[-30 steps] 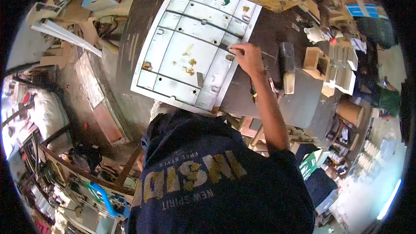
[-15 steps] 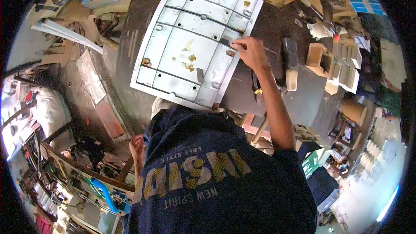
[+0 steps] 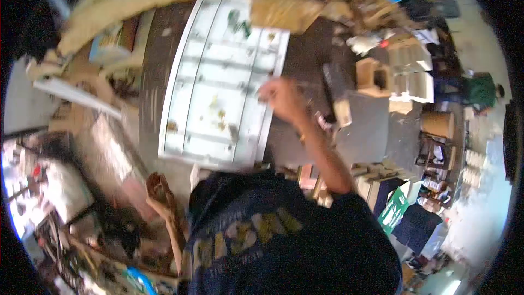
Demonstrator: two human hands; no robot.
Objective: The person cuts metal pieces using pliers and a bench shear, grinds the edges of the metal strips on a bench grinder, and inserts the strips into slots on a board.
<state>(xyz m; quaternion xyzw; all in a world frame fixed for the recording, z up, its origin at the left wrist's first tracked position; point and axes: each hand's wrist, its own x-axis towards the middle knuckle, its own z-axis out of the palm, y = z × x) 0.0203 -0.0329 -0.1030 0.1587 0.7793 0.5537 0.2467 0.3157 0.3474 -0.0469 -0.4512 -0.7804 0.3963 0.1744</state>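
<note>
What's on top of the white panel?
On the white panel: a green patch, brown spots and a small grey piece, blurred. Whatever the right hand covers is hidden.

Right arm (image 3: pixel 327 164) out front, forearm bare, angled forward and inward across the body. Right wrist (image 3: pixel 303 124) roughly in line with the forearm, no sharp bend visible. Right hand (image 3: pixel 285 100) is at the far end, back of hand mostly up, fingers bent and pointing inward to the left. Motion blur there, so can't tell whether fingertips and thumb meet or what's between them. Left arm (image 3: pixel 174 240) is lower and out to the side, near the torso, forearm rising from the waist area. Left hand (image 3: pixel 158 188) is raised at its end, fingers loosely curled, cupped rather than clenched. Hands well apart, right one further forward.
</note>
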